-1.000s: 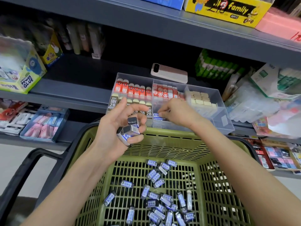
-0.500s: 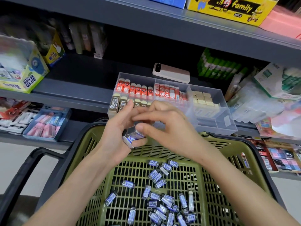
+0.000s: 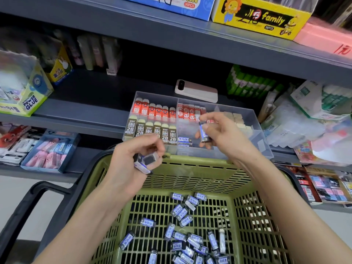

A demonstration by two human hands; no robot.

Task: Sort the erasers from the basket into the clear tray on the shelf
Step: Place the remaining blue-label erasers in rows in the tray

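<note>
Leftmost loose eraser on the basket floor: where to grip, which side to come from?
Pinch the leftmost eraser across its two long sides at mid-length, coming straight down. It lies flat, label up, diagonal on the basket floor, bare mesh on both sides, so fingers likely fit; the tall walls hinder a side approach.

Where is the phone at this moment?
Head view, centre: the phone lies on the shelf just behind the clear tray, left of the green-capped sticks.
</note>
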